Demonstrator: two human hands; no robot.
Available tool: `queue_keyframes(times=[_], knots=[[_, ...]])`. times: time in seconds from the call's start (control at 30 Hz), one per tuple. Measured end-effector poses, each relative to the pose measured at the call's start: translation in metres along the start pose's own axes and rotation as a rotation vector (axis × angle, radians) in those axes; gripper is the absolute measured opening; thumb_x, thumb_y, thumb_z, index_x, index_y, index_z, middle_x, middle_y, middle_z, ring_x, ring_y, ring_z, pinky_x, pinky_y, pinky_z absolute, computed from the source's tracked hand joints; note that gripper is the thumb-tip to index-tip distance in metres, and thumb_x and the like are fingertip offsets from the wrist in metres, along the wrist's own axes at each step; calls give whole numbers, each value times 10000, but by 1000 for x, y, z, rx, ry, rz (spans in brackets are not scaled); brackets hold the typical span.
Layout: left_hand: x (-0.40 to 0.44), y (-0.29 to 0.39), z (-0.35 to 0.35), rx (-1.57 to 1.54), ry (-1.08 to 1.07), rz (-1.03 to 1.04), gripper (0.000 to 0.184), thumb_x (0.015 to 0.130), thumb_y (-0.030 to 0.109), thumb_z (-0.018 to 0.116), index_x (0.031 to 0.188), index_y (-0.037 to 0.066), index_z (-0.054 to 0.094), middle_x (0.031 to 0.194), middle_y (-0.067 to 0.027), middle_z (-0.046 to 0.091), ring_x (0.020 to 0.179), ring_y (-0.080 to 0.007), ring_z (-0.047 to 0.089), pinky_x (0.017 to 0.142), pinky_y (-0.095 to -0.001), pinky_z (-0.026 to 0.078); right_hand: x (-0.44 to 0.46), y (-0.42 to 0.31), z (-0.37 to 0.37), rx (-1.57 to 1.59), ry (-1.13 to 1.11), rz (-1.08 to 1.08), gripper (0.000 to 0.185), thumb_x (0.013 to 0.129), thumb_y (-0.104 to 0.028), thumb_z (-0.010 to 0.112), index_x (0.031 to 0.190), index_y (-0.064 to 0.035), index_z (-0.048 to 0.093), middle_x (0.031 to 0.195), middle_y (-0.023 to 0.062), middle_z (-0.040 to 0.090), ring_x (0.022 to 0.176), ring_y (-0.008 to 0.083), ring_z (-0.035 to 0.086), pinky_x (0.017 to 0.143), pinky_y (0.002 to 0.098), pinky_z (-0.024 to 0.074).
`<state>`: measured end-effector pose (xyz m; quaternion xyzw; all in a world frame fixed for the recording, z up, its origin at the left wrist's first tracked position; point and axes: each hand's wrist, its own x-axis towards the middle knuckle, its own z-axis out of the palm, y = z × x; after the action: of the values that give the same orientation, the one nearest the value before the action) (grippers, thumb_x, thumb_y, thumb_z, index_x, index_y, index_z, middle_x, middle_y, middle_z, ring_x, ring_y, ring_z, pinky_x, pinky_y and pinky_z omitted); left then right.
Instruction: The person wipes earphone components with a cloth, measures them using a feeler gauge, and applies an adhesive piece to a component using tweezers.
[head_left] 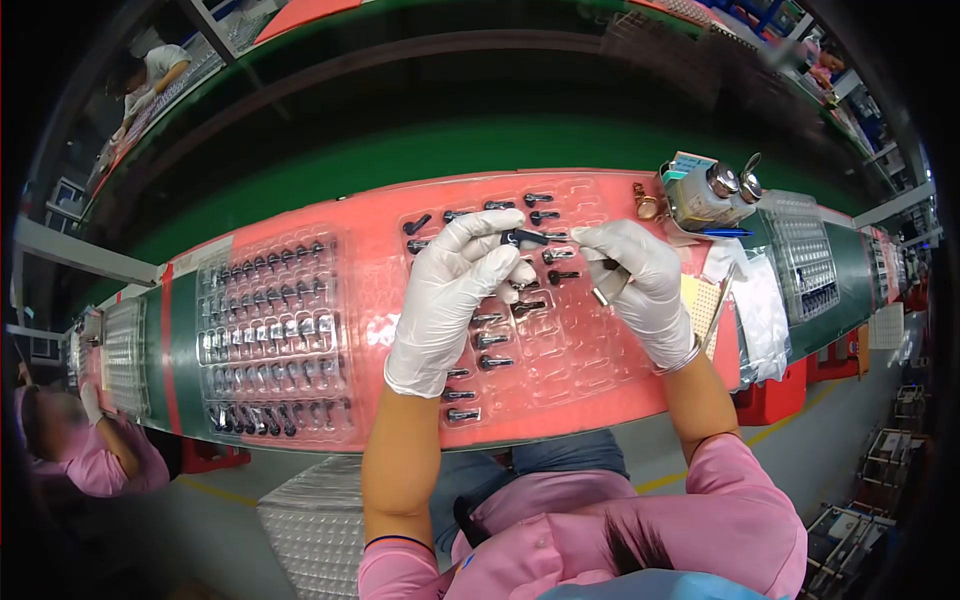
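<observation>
My left hand [463, 280], in a white glove, pinches a small dark stemmed part [523, 237] that looks like an earbud. Facing it, my right hand [632, 275], also gloved, has its thumb and forefinger closed at the end of the stem. A small silver-ended piece [600, 297] shows under the curled fingers of that hand; its kind is not clear. Below both hands lies a clear plastic tray [590, 350] with several similar dark parts in its pockets, mostly on the left side and at the back. My left hand covers some of them.
Another clear tray [345, 350] full of dark parts lies at left. At right stand metal-capped bottles [720, 180] in a holder, a blue pen [724, 232], tweezers [720, 300] and clear plastic bags [764, 310]. Stacked trays [800, 250] are farther right. A co-worker [100, 450] sits at left.
</observation>
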<state>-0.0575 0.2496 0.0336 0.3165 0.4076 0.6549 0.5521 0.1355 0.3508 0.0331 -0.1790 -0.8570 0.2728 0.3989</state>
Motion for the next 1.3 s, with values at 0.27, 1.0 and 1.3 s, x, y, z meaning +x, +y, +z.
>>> queue_keyframes(times=[0.27, 1.0, 1.3], knots=[[1, -2, 2, 14, 15, 8, 372, 904, 62, 633, 1250, -33, 535, 1005, -94, 653, 816, -122, 641, 655, -208, 514, -1, 0, -1, -51, 49, -109, 395, 693, 141, 679, 1059, -8, 681, 777, 60, 608, 653, 139, 587, 565, 235, 467], [1, -4, 5, 110, 46, 17, 343, 885, 67, 662, 1209, -2, 571, 940, -73, 670, 820, -129, 664, 635, -209, 507, -2, 5, 2, -74, 42, -58, 364, 731, 136, 654, 1062, -14, 684, 787, 63, 613, 636, 137, 582, 558, 241, 470], [7, -7, -4, 152, 91, 14, 269, 901, 117, 672, 1134, 13, 586, 992, -107, 702, 771, -117, 664, 628, -205, 495, 15, 24, 8, 257, -65, 212, 191, 830, 58, 665, 1014, 12, 694, 731, 19, 564, 639, 67, 501, 592, 221, 414]])
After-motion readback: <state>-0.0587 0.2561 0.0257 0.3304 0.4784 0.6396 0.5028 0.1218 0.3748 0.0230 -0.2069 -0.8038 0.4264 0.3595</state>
